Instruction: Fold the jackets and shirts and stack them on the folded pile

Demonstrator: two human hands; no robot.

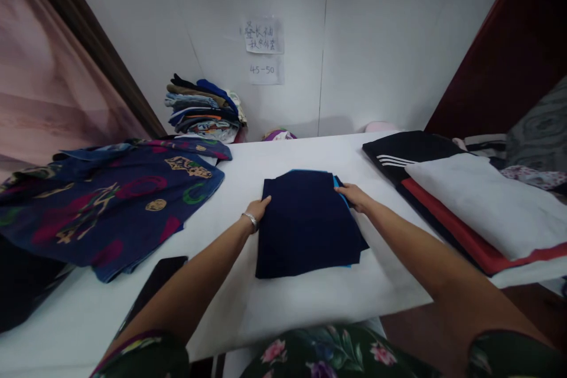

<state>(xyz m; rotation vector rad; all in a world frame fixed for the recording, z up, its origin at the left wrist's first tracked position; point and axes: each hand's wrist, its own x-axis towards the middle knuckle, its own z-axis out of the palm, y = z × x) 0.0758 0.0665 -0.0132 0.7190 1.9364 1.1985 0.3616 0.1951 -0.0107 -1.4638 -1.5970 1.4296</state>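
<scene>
As my left hand [257,209] and right hand [353,196] pinch the folded garment [308,227], from here I'd call this squaring. Lifting would need even tension.

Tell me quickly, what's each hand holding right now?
Left hand: closed on the left edge of the folded navy cloth, thumb on top.
Right hand: closed on the folded navy cloth's upper right edge, where bright blue shows.

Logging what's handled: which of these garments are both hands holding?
The plain folded navy garment, bright blue showing at its edges. The left hand grips its left edge, the right hand its upper right; neither touches the patterned garment or white cloth.
</scene>
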